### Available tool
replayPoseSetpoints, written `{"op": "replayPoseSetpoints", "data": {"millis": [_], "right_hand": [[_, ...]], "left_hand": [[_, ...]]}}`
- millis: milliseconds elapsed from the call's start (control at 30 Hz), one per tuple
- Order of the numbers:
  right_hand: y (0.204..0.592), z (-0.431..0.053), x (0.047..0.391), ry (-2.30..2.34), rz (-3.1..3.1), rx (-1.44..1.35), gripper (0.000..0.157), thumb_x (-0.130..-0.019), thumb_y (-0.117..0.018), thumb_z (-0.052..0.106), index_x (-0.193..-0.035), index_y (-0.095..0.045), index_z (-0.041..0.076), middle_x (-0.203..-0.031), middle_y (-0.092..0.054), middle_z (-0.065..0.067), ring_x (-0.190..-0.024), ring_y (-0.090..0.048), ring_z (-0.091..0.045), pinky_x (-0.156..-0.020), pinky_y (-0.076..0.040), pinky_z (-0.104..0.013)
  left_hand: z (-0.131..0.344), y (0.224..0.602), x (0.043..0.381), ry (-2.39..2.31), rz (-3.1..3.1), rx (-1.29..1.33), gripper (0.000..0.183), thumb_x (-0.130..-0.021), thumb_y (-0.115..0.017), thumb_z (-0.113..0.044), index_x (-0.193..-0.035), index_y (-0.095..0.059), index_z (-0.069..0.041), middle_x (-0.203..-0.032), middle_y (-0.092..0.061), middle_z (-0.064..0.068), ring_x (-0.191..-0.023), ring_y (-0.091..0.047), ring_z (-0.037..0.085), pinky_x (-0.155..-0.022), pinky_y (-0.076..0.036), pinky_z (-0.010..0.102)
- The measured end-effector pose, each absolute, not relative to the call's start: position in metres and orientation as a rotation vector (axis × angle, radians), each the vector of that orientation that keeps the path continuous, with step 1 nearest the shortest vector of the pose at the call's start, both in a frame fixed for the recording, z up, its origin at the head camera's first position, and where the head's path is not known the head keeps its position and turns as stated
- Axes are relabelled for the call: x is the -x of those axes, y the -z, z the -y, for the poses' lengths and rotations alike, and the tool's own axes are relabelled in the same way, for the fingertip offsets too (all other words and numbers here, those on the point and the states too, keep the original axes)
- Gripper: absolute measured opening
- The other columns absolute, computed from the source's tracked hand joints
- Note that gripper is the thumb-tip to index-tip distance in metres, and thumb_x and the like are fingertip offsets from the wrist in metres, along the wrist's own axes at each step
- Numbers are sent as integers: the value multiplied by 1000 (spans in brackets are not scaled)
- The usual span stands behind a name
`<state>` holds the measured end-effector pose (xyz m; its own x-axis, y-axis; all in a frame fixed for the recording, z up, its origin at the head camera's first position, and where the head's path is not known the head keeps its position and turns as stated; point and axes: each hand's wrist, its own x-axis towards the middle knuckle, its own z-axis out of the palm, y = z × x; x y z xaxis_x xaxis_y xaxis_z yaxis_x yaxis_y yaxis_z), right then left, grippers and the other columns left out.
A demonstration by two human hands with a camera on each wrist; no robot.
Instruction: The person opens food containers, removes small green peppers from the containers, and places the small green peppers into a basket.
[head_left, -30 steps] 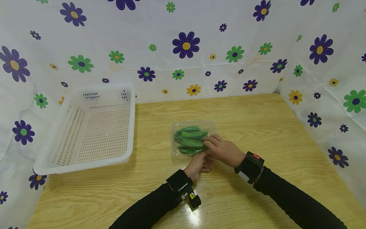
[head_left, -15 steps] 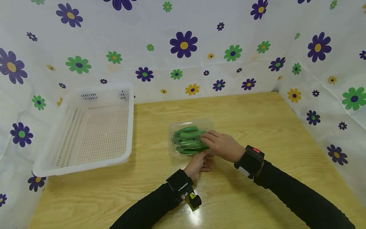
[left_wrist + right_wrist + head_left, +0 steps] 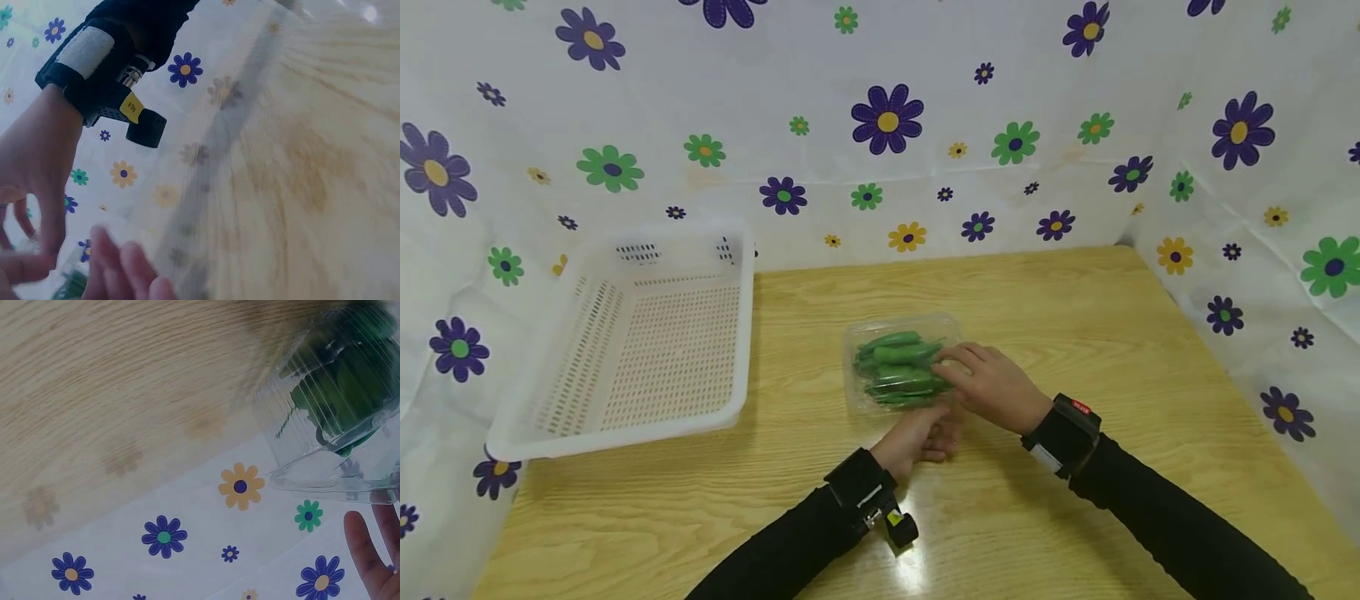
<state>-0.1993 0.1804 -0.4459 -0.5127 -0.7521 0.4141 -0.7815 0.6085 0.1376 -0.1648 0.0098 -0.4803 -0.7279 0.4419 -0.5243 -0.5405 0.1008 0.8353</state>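
A clear plastic clamshell box lies on the table, several long green peppers showing through its lid. My right hand is at its right side, fingertips bent over the edge and pinching there. Just below the near right corner is my left hand, thumb toward the box and fingers loosely bent, holding nothing visible. The left wrist view shows relaxed fingers at the bottom. From the right wrist camera, the box appears at the upper right, with its rim flange close above fingertips.
A white perforated plastic basket stands at the left of the wood-grain table. A flowered white cloth hangs behind the table and along both sides. Black straps with small devices sit on the wrists.
The left hand has drawn slightly back from the box toward me. The right hand has shifted a little along the box's right edge, and the box has barely moved.
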Motion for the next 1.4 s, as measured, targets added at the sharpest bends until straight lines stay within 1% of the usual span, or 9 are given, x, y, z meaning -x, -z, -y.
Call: {"op": "replayPoseSetpoints", "data": {"millis": [67,133,267,400,633,900,1100,1267,1400], "right_hand": [[446,-182,199,-149,2408,-1195,56,-67,-83,11,-118,-59,13,-116,-60,-9,-106,-58,-26,-86,-52,-40],[444,-184,200,-199,2396,-1173,61,-67,-83,11,-122,-58,12,-118,-59,-11,-109,-56,-27,-90,-49,-42],[435,-186,208,-343,2367,-1142,69,-69,-82,10,-130,-51,6,-123,-56,-16,-115,-53,-30,-98,-43,-46],[420,-185,225,-494,2410,-1089,69,-75,-77,8,-135,-44,2,-127,-54,-19,-116,-52,-34,-101,-41,-47],[407,-180,267,-848,2642,-901,63,-88,-62,8,-143,-32,2,-134,-49,-20,-123,-48,-35,-106,-38,-46],[412,-173,315,-1237,2711,-699,67,-94,-53,8,-150,-17,12,-137,-44,-21,-118,-51,-37,-106,-38,-47],[425,-168,343,-1361,2814,-540,73,-95,-49,7,-153,-6,17,-139,-43,-22,-112,-55,-38,-91,-47,-44],[438,-167,357,-1291,2970,-489,75,-94,-49,8,-153,-2,18,-140,-43,-22,-110,-57,-39,-75,-45,-40],[453,-169,364,-1274,3052,-532,75,-95,-51,11,-152,-4,20,-132,-49,-21,-94,-64,-33,-68,-48,-36]], "left_hand": [[-1,473,161,-1649,-1688,-17,40,-100,-39,-29,-117,-58,2,-87,-64,1,-72,-60,8,-70,-50,22],[10,460,156,-1593,-1722,-180,39,-101,-39,-26,-120,-55,4,-98,-64,10,-84,-62,19,-82,-52,29],[35,431,152,-1577,-1887,-480,34,-103,-38,-25,-118,-53,1,-112,-58,19,-106,-56,36,-97,-45,46],[57,414,156,-1561,-2228,-592,27,-101,-42,-25,-114,-55,-5,-110,-60,14,-106,-58,30,-94,-46,44],[83,424,173,-1467,-2666,-396,17,-99,-48,-17,-111,-58,-10,-111,-60,11,-102,-56,24,-87,-46,42],[98,442,182,-1380,-2679,-238,23,-97,-50,-18,-116,-56,-5,-115,-55,15,-106,-52,30,-91,-44,43],[104,455,186,-1387,-2601,-140,29,-96,-51,-19,-122,-51,-6,-120,-53,16,-109,-54,31,-90,-46,43],[106,458,186,-1409,-2521,-105,28,-97,-50,-22,-122,-50,-10,-118,-56,13,-108,-57,30,-88,-48,43],[107,459,186,-1419,-2507,-108,28,-96,-52,-21,-121,-51,-9,-115,-58,12,-106,-58,29,-87,-49,42]]}}
